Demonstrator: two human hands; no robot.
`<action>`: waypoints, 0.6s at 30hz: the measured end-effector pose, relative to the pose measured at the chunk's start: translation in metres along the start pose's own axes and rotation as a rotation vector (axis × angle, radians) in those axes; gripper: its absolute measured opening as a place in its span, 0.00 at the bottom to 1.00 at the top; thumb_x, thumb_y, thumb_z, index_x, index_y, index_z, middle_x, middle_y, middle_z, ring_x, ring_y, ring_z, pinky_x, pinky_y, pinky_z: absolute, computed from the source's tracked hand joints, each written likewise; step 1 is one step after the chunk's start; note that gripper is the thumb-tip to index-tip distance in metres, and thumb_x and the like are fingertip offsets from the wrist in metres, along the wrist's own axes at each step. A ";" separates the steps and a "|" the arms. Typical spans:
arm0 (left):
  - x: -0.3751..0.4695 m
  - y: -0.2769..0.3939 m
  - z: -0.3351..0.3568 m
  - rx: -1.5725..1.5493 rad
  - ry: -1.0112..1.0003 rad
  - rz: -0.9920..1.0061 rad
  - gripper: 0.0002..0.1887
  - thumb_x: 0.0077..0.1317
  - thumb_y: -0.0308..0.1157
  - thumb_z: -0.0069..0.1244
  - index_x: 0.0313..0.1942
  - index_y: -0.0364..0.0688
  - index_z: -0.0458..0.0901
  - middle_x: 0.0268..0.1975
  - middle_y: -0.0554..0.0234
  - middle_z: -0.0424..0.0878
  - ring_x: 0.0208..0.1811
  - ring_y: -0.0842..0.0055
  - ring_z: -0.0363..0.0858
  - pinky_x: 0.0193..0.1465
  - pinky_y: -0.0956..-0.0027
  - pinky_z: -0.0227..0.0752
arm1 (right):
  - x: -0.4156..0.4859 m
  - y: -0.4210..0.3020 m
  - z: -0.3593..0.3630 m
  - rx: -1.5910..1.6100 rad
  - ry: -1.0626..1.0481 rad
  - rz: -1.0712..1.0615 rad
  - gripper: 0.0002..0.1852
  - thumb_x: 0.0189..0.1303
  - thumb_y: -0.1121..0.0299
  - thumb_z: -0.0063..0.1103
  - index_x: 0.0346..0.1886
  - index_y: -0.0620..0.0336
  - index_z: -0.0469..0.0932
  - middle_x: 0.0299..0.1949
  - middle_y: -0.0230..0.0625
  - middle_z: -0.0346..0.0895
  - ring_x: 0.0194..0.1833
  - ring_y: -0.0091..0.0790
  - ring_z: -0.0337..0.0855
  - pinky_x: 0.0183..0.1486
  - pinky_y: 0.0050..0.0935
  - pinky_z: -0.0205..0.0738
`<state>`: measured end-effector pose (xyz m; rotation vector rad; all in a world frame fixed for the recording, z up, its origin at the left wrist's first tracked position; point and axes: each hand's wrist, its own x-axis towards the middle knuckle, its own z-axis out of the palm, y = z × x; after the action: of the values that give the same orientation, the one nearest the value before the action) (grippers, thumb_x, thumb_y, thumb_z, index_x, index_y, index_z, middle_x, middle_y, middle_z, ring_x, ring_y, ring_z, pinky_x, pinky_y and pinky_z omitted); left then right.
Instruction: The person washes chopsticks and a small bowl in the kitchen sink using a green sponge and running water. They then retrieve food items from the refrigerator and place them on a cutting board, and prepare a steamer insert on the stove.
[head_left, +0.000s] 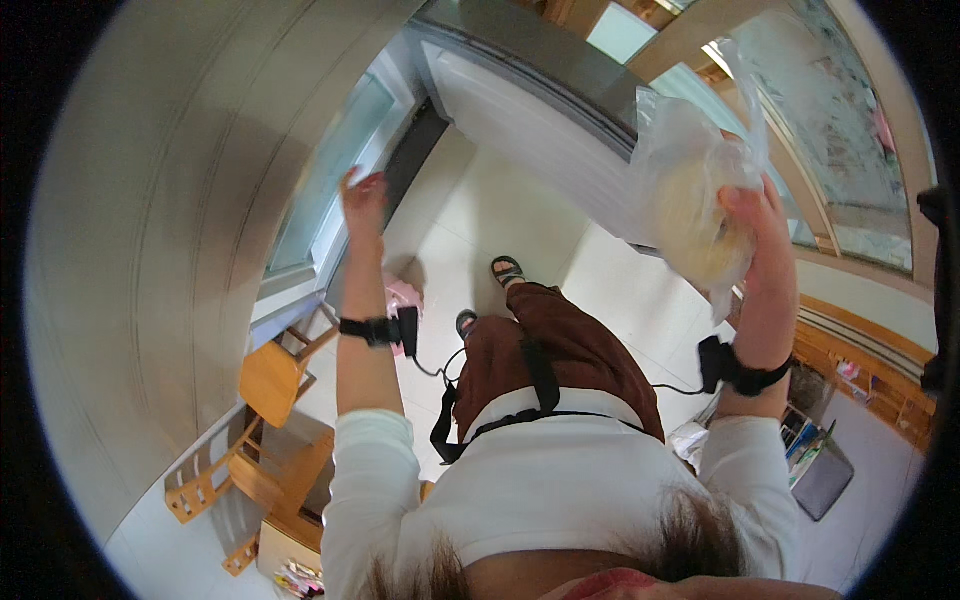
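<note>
My right hand (754, 210) grips a clear plastic bag (686, 191) that holds something pale yellow and rounded; the plastic blurs what it is. The bag's loose top stands up above my fingers. My left hand (365, 196) is raised on the other side, blurred, with its fingers seemingly curled. It is nearest to a white-framed opening with a pale blue translucent panel (349, 142). Whether it touches anything there I cannot tell. Between my hands, farther off, is a white ribbed panel (532, 127) with a dark grey edge, like the inside of a refrigerator door.
A tall silvery panel (172, 187) rises at my left. Wooden chairs (274, 382) stand behind it. A pink bag (403, 295) lies on the tiled floor (480, 225) near my feet. To the right are a wood-framed window (832, 127) and a wooden shelf (862, 375).
</note>
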<state>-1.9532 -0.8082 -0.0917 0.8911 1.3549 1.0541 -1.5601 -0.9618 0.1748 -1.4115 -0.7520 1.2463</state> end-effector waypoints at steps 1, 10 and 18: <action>-0.015 0.008 0.017 0.165 -0.127 0.050 0.18 0.69 0.28 0.48 0.58 0.41 0.71 0.56 0.53 0.80 0.52 0.67 0.82 0.53 0.66 0.75 | 0.001 -0.006 -0.011 -0.126 0.105 0.071 0.39 0.49 0.60 0.71 0.65 0.63 0.68 0.51 0.38 0.77 0.50 0.32 0.81 0.53 0.32 0.77; -0.160 0.080 0.073 0.404 -0.738 0.291 0.15 0.70 0.27 0.49 0.56 0.37 0.77 0.50 0.58 0.83 0.49 0.74 0.83 0.55 0.68 0.74 | 0.019 -0.032 -0.060 -0.339 -0.048 0.266 0.30 0.53 0.53 0.67 0.55 0.63 0.75 0.48 0.38 0.78 0.45 0.31 0.82 0.47 0.30 0.79; -0.239 0.115 0.010 0.498 -0.653 0.558 0.13 0.68 0.26 0.49 0.52 0.37 0.79 0.47 0.54 0.82 0.47 0.67 0.83 0.52 0.67 0.76 | -0.044 -0.009 -0.016 -0.075 -0.131 0.330 0.16 0.59 0.62 0.65 0.46 0.60 0.78 0.40 0.35 0.80 0.40 0.30 0.82 0.46 0.30 0.79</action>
<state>-1.9355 -0.9980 0.0934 1.8730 0.8206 0.7106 -1.5551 -1.0052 0.1947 -1.5709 -0.6776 1.5911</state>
